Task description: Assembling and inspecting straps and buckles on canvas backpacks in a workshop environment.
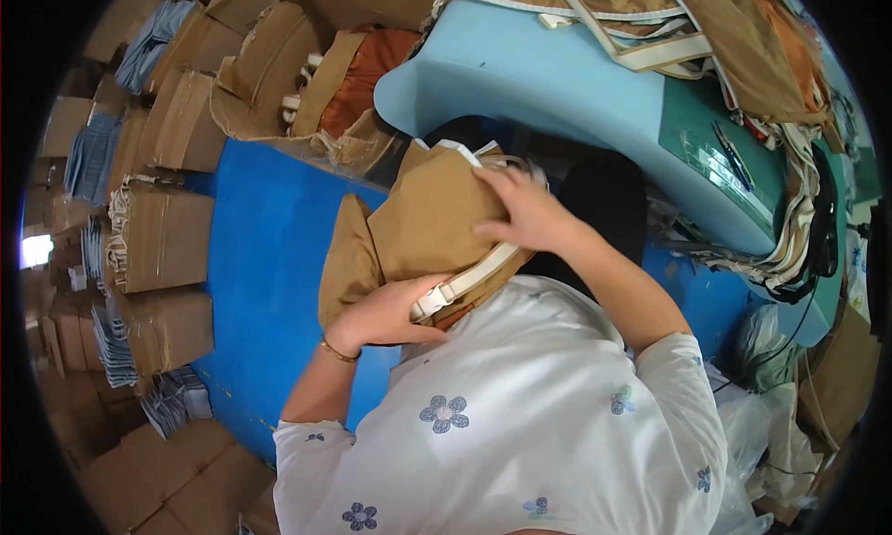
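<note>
A tan fabric bag (pixel 432 214) with white-edged trim lies bunched across my lap. Along its near side runs a cream webbing strap (pixel 483 273), which carries a white plastic buckle (pixel 432 301). At that buckle, my left hand (pixel 386 314) grips the strap end, thumb on one side and fingers on the other. My right hand (pixel 530 210) rests over the bag's upper right part, thumb and fingers apart, fingertips touching the white-trimmed edge. A bit of orange lining shows beneath the strap. The bag's underside is hidden.
Ahead to the right stands a light blue table (pixel 520 70) holding more tan pieces (pixel 753 52) and tweezers-like tools (pixel 734 156). An open cardboard box (pixel 251 79) contains orange and tan pieces. Stacked cartons (pixel 167 237) line the left; plastic bags (pixel 757 442) lie at right.
</note>
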A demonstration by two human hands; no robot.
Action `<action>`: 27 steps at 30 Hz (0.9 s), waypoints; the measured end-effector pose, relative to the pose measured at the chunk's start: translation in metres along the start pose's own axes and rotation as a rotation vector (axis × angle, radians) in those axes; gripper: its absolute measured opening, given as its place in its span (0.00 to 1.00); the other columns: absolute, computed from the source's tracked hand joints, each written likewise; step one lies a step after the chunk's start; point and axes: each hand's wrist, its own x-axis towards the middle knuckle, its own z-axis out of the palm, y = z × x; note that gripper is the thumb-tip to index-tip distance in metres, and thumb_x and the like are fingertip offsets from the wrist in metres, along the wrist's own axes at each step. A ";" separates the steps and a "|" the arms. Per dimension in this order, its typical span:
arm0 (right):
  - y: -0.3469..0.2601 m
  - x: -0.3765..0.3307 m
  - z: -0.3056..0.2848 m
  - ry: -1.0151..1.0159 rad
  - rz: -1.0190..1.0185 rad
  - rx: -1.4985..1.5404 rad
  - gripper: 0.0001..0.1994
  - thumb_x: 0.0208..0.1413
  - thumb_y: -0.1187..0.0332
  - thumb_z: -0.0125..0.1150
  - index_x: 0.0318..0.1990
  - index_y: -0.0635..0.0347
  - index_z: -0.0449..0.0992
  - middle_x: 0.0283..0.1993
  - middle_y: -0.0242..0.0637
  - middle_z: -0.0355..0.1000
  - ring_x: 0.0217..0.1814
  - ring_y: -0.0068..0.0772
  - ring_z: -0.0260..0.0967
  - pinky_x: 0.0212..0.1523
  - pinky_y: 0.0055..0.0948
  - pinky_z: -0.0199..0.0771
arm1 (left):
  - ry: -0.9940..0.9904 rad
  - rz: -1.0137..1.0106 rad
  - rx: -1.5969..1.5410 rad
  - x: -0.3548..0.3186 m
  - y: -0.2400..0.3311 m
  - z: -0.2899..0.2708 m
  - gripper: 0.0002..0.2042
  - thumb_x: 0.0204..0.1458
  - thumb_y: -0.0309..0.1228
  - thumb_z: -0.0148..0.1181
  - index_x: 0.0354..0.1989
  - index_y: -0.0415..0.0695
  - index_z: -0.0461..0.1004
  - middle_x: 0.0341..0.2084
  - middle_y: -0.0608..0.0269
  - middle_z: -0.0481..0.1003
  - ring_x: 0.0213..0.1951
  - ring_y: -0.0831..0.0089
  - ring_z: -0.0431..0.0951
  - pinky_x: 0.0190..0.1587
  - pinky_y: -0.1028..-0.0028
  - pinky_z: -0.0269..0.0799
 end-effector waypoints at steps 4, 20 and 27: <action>-0.016 -0.019 0.030 -0.129 0.154 0.239 0.35 0.46 0.64 0.67 0.60 0.65 0.59 0.53 0.55 0.63 0.55 0.53 0.64 0.56 0.37 0.66 | 0.111 -0.098 -0.196 0.015 -0.027 -0.047 0.20 0.51 0.29 0.63 0.53 0.42 0.69 0.30 0.66 0.72 0.30 0.80 0.73 0.35 0.79 0.71; 0.071 -0.033 -0.009 0.086 0.494 0.120 0.10 0.55 0.63 0.58 0.38 0.59 0.78 0.36 0.42 0.77 0.38 0.40 0.75 0.39 0.33 0.74 | 0.434 -0.013 0.564 0.089 -0.049 0.026 0.31 0.43 0.42 0.62 0.58 0.45 0.67 0.58 0.51 0.61 0.59 0.52 0.62 0.59 0.52 0.53; 0.103 -0.034 0.036 -0.089 0.491 0.443 0.14 0.58 0.57 0.56 0.41 0.58 0.77 0.35 0.41 0.77 0.38 0.38 0.74 0.42 0.31 0.72 | 0.471 0.074 0.274 0.102 -0.062 0.023 0.20 0.43 0.23 0.56 0.48 0.40 0.73 0.41 0.57 0.72 0.37 0.67 0.75 0.40 0.72 0.71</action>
